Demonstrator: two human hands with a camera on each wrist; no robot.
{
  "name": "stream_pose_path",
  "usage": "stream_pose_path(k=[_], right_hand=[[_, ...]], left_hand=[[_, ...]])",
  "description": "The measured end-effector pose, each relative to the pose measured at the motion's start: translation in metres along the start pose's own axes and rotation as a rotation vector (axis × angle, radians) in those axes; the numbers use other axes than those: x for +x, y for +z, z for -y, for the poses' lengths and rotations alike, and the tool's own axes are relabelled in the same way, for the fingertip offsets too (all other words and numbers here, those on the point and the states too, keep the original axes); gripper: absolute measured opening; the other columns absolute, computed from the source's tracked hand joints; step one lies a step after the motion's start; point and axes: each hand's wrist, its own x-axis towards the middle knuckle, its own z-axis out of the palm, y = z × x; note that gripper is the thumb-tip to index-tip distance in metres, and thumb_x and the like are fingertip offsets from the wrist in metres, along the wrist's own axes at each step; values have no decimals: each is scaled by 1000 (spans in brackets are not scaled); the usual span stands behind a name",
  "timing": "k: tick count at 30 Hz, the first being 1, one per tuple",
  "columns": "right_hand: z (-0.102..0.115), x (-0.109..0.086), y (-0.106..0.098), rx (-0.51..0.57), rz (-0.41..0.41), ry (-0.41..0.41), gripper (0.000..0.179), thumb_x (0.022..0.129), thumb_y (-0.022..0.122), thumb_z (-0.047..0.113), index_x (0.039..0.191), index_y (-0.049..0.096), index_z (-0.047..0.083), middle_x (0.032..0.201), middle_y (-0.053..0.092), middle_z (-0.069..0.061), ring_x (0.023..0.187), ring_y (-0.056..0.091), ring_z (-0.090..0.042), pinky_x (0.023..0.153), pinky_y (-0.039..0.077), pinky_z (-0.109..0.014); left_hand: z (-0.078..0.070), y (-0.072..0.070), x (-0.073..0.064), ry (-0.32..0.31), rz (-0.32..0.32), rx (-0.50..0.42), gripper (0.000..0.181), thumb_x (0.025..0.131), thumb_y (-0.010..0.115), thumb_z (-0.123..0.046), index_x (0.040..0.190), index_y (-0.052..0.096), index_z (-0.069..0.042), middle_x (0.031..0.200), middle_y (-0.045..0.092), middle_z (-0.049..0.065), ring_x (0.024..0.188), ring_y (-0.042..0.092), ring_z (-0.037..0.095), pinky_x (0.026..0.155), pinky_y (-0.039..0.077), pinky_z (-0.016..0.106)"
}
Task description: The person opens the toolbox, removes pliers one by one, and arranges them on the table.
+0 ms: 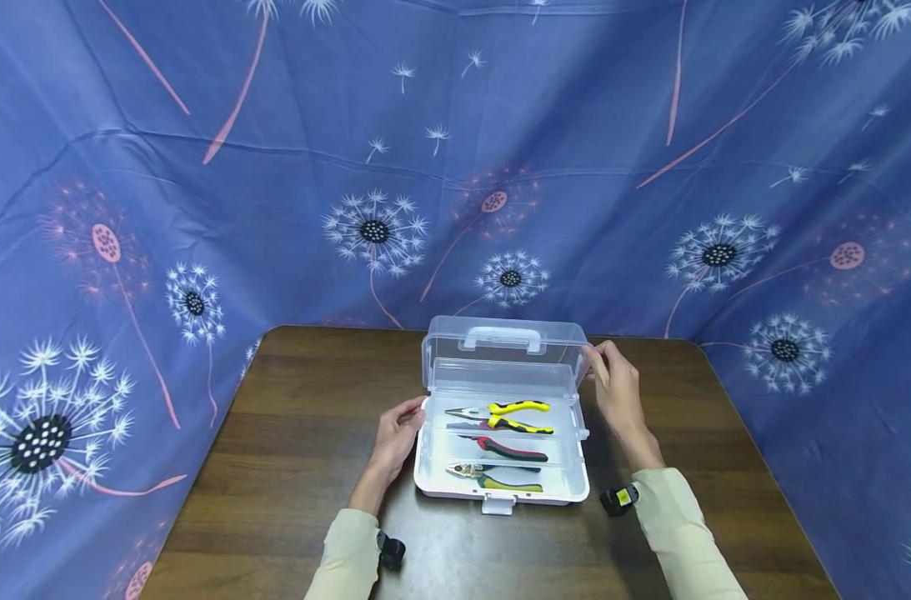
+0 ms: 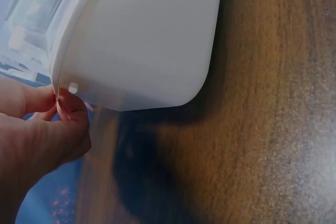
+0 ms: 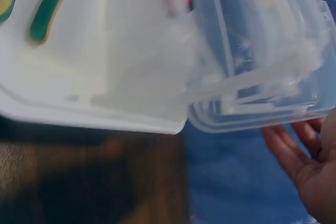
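A white toolbox [image 1: 463,495] stands on the table with its clear lid [image 1: 508,331] raised. Thumb and fingers of my left hand [image 1: 395,437] pinch the box rim near the back left corner; the left wrist view shows this grip against the white side wall [image 2: 142,40]. At the lid's right side, my right hand [image 1: 618,392] touches the clear plastic with fairly straight fingers [image 3: 286,148]. Inside the box lie yellow-and-black long-nose pliers [image 1: 518,407], red-and-black pliers [image 1: 511,451] and green-and-yellow combination pliers [image 1: 509,484].
The brown wooden table [image 1: 312,392] extends around the box. Behind it hangs a blue dandelion-print cloth [image 1: 455,125]. A white latch [image 1: 498,505] sticks out at the box front, and a white handle [image 1: 502,337] sits on the lid. A pale hinge arm [image 3: 252,80] joins box and lid.
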Motion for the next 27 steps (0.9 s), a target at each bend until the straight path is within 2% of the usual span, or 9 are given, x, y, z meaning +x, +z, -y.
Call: stream_pose_path(k=[3,4,6,9,12,15,18,20,27], right_hand=[[-8,4,3,-10,-15,-28,30,109,53,26,98,62,-1,88,68,-16,75,63,-12,68,52,-15],[-10,5,3,-18,-22,-50,28,108,54,24,99,63,-1,88,68,-16,76,62,-11,68,51,-15],[-14,7,5,-19,-20,-106,21,107,57,18,102,64,-2,90,68,-16,78,61,-14,70,48,-13],[-21,10,8,-8,12,-185,16,102,62,4,115,65,-6,97,68,-19,86,64,-25,74,43,-7],[-29,11,14,9,63,-205,35,95,65,-9,129,60,-9,107,67,-25,93,67,-36,80,49,-12],[-36,12,20,23,110,-182,51,89,65,-18,139,53,-11,112,63,-28,99,66,-42,86,56,-33],[-41,14,25,46,161,-144,59,87,64,-21,143,49,-11,114,60,-28,102,64,-42,90,54,-51],[-44,17,28,51,197,-111,60,88,62,-21,145,48,-12,116,59,-28,105,63,-43,92,52,-55],[-54,26,34,-27,328,34,50,95,55,-12,144,47,-14,125,60,-33,109,62,-45,96,51,-54]], left_hand=[[-13,1,-6,6,17,14,32,100,57,3,131,62,12,124,63,26,117,55,36,87,47,21],[-19,1,-9,8,19,16,32,100,57,4,131,62,13,123,63,27,117,55,37,87,47,22],[-19,1,-9,18,19,22,32,100,57,4,130,62,13,121,63,26,115,57,36,86,48,23],[-9,0,-5,19,4,8,32,99,59,2,130,64,10,119,65,21,110,58,28,85,48,20],[3,1,1,9,-5,1,32,100,60,0,130,66,7,119,65,19,107,58,24,84,48,19],[5,0,1,2,-5,-9,31,100,60,0,130,66,6,120,64,19,104,59,21,83,48,20],[5,0,0,10,-5,-18,31,100,60,0,130,66,6,119,63,20,101,59,19,82,49,20],[4,0,0,10,-10,-27,31,100,60,0,130,66,6,119,64,21,101,59,19,83,49,19],[2,1,-2,40,-6,-19,31,101,59,0,130,65,9,120,64,23,106,60,24,85,48,19]])
